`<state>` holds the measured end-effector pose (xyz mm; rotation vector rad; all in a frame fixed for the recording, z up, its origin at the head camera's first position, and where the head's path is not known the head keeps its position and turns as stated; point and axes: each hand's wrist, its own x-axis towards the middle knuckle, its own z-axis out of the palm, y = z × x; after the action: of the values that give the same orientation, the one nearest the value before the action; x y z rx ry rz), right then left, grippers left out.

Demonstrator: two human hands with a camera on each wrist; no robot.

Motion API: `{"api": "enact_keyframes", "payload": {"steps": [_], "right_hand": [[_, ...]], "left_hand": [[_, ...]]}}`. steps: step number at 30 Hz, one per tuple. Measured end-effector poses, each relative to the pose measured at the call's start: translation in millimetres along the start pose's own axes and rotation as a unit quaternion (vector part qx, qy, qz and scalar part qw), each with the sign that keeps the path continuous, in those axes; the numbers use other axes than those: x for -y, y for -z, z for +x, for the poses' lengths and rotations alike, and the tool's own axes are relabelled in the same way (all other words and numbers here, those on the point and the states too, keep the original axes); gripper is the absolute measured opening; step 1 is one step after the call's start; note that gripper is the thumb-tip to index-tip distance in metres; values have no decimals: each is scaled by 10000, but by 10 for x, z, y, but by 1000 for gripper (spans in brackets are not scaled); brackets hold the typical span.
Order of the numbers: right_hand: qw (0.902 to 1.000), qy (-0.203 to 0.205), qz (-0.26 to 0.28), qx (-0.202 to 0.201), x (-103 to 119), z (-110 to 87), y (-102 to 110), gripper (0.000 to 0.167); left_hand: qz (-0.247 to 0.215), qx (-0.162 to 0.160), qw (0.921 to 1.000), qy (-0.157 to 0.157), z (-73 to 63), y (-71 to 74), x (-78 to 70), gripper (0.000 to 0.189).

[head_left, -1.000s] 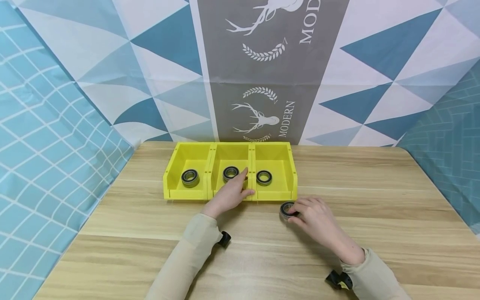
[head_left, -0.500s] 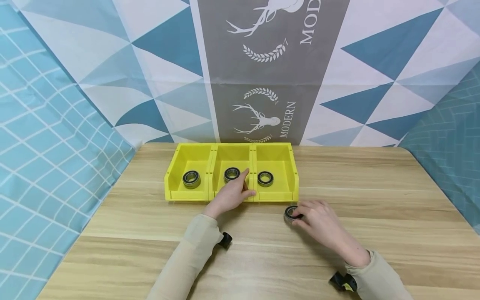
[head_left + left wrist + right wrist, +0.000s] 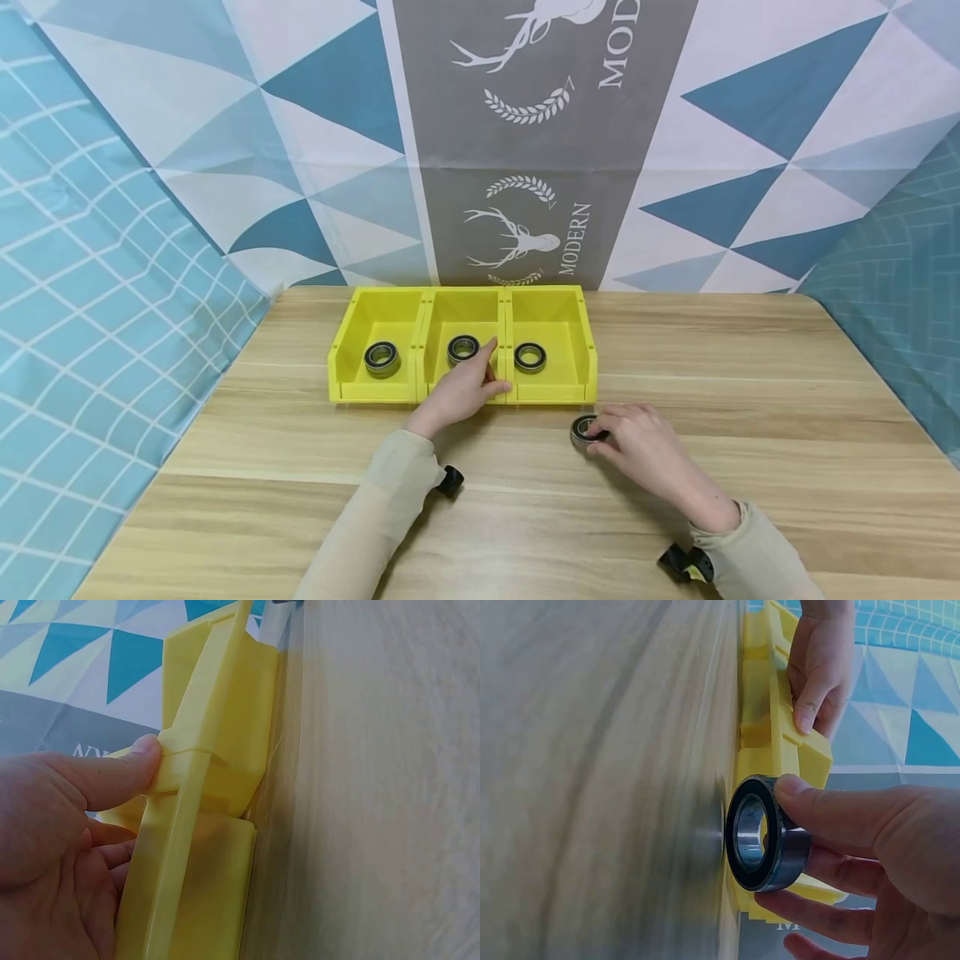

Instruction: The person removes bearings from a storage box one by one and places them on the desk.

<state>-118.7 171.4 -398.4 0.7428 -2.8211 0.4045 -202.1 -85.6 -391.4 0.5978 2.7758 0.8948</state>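
Three yellow bins stand joined in a row in the head view: a left bin, a middle bin and a right bin. My left hand grips the front of the wall between the middle and right bins, thumb outside at the join. Between thumb and fingers my right hand pinches a ball bearing, tilted on edge in the right wrist view, just in front of the right bin. One bearing lies in each bin: left, middle, right.
The bins sit at the back of a wooden table, near a patterned backdrop. Blue tile-print cloth hangs at the left side. A black wrist device is on the left sleeve, another on the right.
My right hand has drawn the bearing slightly toward me and to the right, away from the right bin. The left hand keeps its grip on the bins.
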Motion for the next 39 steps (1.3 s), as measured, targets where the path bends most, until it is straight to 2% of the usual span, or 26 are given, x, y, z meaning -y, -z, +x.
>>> {"api": "enact_keyframes", "payload": {"steps": [10,24,39], "right_hand": [[9998,0,137,157,-12,-10,-8,19],[9995,-44,31,297,-27,-21,-12,18],[9993,257,-95,240,-54,-30,-52,16]], "left_hand": [[25,-39,10000,58,4,1,-10,79],[-55,-22,9999,125,1,2,-11,79],[-29,-6,9999,115,-1,9,-8,80]]}}
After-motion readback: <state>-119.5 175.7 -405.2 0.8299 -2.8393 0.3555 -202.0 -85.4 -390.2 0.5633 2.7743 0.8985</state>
